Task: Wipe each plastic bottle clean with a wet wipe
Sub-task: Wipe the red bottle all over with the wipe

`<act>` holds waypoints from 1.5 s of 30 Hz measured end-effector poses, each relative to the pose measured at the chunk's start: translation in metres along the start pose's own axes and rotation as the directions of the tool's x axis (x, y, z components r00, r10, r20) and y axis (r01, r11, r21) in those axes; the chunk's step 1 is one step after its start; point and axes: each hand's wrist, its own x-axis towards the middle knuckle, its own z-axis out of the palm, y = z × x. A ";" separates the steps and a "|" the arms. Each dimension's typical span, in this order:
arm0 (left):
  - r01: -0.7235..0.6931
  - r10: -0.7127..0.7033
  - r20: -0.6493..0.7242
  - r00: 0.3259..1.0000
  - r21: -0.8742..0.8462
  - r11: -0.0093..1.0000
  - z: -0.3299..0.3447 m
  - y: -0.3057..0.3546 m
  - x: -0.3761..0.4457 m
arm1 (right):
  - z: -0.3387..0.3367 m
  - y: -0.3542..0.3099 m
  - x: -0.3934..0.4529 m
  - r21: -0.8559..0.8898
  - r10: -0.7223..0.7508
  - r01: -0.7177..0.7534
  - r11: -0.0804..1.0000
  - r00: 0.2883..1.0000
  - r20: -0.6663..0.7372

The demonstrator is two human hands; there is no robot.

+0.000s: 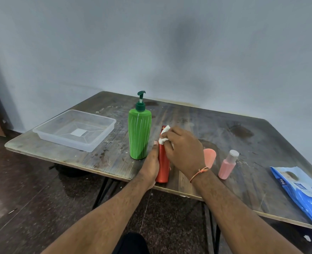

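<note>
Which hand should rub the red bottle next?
The right hand, probably: it already holds the white wipe against the red bottle. The left hand grips the bottle's side, steadying it upright on the table.

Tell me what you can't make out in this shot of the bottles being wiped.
Head view only:
- Red bottle: its middle is hidden by both hands.
- Peach object: partly behind the right hand; unidentifiable.
- Blue wipes pack: cut by the right edge.
- Wet wipe: mostly inside the fingers.
</note>
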 end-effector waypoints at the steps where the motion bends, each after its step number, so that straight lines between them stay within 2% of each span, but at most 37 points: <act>1: -0.008 0.008 -0.001 1.000 -0.007 1.000 0.000 0.000 0.000 | 0.001 0.000 -0.001 0.013 -0.026 0.026 1.000 0.999 0.023; 3: -0.010 0.010 0.009 1.000 -0.016 1.000 0.001 0.001 0.000 | -0.002 0.001 -0.002 0.018 -0.041 0.040 0.999 0.998 0.049; 7: -0.009 0.009 0.005 1.000 -0.005 1.000 0.001 -0.001 0.000 | -0.002 0.003 0.000 -0.018 0.027 -0.027 0.999 1.000 0.003; 11: -0.023 0.024 0.011 1.000 -0.052 0.998 0.003 0.002 -0.002 | 0.002 0.000 -0.008 0.039 -0.040 0.039 0.998 0.999 0.028; 16: -0.019 0.019 0.024 1.000 -0.026 0.999 0.001 0.002 -0.004 | 0.004 0.011 -0.013 0.071 0.117 -0.114 0.991 0.993 -0.029; 20: -0.019 0.021 0.031 0.999 -0.058 0.998 0.000 0.005 -0.008 | 0.008 0.010 -0.021 0.150 0.093 -0.089 0.985 0.996 -0.020; 25: -0.007 0.009 0.038 0.999 -0.043 0.999 0.001 0.008 -0.008 | 0.009 0.014 -0.022 0.128 0.198 -0.191 0.973 0.979 -0.045; 30: 0.047 -0.046 0.011 0.999 -0.122 0.991 0.001 0.010 -0.008 | 0.011 0.010 -0.029 0.155 0.121 -0.115 0.981 0.992 -0.025; 35: 0.053 -0.050 0.029 0.998 -0.135 0.989 0.001 0.011 -0.009 | 0.012 0.011 -0.024 0.100 0.177 -0.172 0.980 0.983 -0.046; 39: 0.073 -0.068 0.039 0.997 -0.144 0.987 0.002 0.012 -0.011 | 0.011 0.006 -0.029 0.154 0.101 -0.095 0.983 0.994 -0.031; 43: 0.054 -0.051 0.036 0.998 -0.088 0.995 0.002 0.013 -0.012 | 0.010 0.011 -0.025 0.080 0.165 -0.162 0.984 0.986 -0.033; 45: 0.031 -0.029 0.025 0.999 -0.084 0.996 0.002 0.012 -0.012 | 0.011 0.013 -0.023 0.102 0.192 -0.186 0.977 0.980 -0.058</act>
